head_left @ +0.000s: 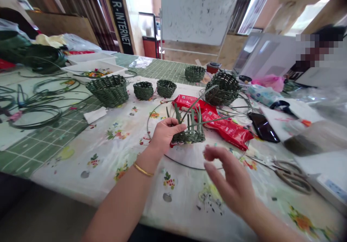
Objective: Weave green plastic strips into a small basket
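Note:
A small, partly woven green basket (189, 136) with upright strips sticking up from its rim is held just above the table. My left hand (168, 130) pinches its left side between thumb and fingers; a gold bangle circles that wrist. One long thin strip (221, 119) runs from the basket to the right and loops round over the table. My right hand (226, 177) hovers apart from the basket, to its lower right, with thumb and fingers spread and nothing between them. It is slightly blurred. Red shiny packets (229, 128) lie behind the basket.
Finished green baskets (108, 90) stand along the back, a larger one (222, 88) tilted at right. Scissors (288, 175), a black phone (263, 127) and a power strip (330, 189) lie on the right. Coiled strips (40, 115) and white trays (94, 68) are on the left. A person sits far right.

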`<act>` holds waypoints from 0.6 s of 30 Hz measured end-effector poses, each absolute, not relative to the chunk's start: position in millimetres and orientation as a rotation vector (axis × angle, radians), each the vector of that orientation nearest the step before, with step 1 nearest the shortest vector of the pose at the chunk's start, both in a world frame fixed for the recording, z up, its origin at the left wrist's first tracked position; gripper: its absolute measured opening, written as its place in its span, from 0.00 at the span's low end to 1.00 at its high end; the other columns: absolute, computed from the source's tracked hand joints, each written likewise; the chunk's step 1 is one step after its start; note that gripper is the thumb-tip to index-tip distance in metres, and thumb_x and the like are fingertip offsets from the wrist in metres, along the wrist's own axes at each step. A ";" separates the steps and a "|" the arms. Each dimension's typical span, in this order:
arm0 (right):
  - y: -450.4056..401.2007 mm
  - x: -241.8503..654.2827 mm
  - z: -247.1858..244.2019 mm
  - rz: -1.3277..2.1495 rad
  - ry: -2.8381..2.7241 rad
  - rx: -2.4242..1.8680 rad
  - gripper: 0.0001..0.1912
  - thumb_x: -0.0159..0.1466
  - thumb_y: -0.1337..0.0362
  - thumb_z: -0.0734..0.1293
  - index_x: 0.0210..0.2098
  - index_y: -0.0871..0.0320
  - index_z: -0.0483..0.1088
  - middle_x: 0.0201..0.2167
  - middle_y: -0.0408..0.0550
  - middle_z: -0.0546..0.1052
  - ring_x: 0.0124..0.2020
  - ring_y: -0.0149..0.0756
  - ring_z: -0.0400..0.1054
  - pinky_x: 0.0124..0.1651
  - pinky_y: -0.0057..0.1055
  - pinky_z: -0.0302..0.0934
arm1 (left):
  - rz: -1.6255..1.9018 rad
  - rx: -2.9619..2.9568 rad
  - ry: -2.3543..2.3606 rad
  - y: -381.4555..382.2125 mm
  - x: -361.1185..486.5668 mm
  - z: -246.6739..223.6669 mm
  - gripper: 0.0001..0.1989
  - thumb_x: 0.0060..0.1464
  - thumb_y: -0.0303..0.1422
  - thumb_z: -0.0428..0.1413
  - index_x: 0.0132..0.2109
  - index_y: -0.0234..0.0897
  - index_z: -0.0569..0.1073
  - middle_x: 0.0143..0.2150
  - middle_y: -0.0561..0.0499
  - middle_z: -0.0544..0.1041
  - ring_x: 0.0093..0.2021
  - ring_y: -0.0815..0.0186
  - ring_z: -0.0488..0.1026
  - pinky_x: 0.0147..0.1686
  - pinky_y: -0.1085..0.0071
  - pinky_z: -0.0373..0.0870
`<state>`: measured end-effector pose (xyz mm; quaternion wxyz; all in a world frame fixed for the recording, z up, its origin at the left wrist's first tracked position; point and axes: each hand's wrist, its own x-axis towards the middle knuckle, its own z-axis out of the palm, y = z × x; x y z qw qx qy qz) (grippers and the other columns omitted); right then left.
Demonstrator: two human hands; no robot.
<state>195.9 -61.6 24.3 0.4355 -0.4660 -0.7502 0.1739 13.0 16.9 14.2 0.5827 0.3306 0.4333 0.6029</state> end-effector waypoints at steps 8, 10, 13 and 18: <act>-27.0 185.3 30.1 1.188 -1.190 -1.075 0.20 0.54 0.54 0.71 0.41 0.57 0.66 0.24 0.41 0.72 0.23 0.29 0.65 0.24 0.27 0.59 | 1.246 1.434 1.244 0.5 29.0 18.1 0.11 0.35 0.34 0.67 0.22 0.36 0.71 0.20 0.56 0.67 0.23 0.71 0.63 0.26 0.71 0.62; -27.3 186.6 27.3 1.180 -1.174 -1.099 0.20 0.53 0.54 0.71 0.40 0.57 0.65 0.21 0.38 0.70 0.22 0.28 0.64 0.23 0.26 0.58 | 1.217 1.725 1.379 -3.5 35.1 19.8 0.10 0.35 0.33 0.67 0.20 0.37 0.72 0.20 0.56 0.68 0.26 0.68 0.64 0.35 0.65 0.64; -27.6 191.1 22.0 1.132 -1.178 -1.178 0.17 0.55 0.54 0.70 0.37 0.57 0.65 0.20 0.37 0.69 0.20 0.26 0.62 0.23 0.25 0.57 | 1.179 1.944 1.443 -7.4 42.7 19.6 0.09 0.33 0.31 0.68 0.19 0.39 0.73 0.21 0.55 0.69 0.30 0.65 0.66 0.46 0.56 0.60; -27.9 192.7 22.0 1.168 -1.105 -1.069 0.12 0.57 0.57 0.69 0.30 0.57 0.64 0.18 0.37 0.70 0.20 0.26 0.64 0.24 0.25 0.59 | 1.275 1.552 1.262 -7.7 43.5 12.1 0.07 0.36 0.32 0.66 0.25 0.39 0.76 0.31 0.53 0.72 0.37 0.65 0.70 0.41 0.65 0.66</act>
